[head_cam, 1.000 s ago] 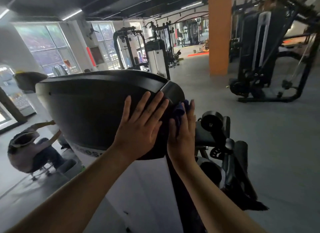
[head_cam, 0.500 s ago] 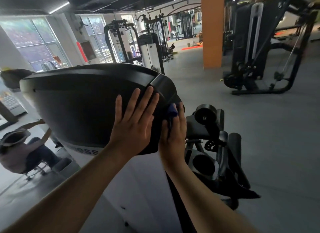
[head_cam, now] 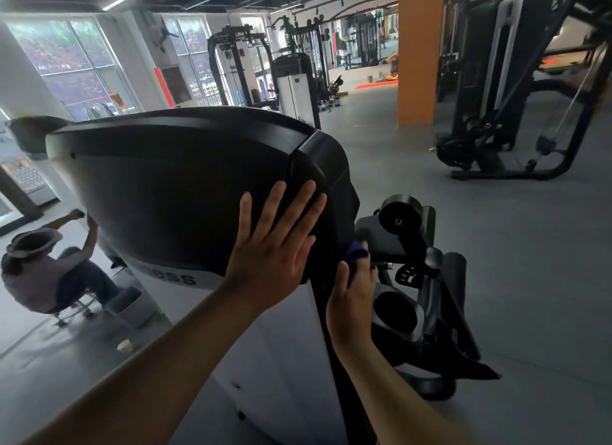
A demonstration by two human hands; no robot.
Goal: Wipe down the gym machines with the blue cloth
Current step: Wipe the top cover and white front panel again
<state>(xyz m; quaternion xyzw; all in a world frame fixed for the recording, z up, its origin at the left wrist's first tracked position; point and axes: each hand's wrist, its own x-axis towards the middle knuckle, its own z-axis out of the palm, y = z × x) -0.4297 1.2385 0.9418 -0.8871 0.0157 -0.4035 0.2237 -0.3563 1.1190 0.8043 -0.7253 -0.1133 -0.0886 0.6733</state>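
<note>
Right hand (head_cam: 351,305) slid lower, gripping blue cloth (head_cam: 355,254) at fingertips (head_cam: 343,269) (left hand (head_cam: 271,246) flat).

Head-worn wide view, forward and down, close against gym machine (head_cam: 172,193).

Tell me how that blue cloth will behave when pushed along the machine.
Likely floppy: the cloth bunches into folds in the right hand. Probably light, as one hand holds it up. It should slide easily over the smooth black cover.
</note>
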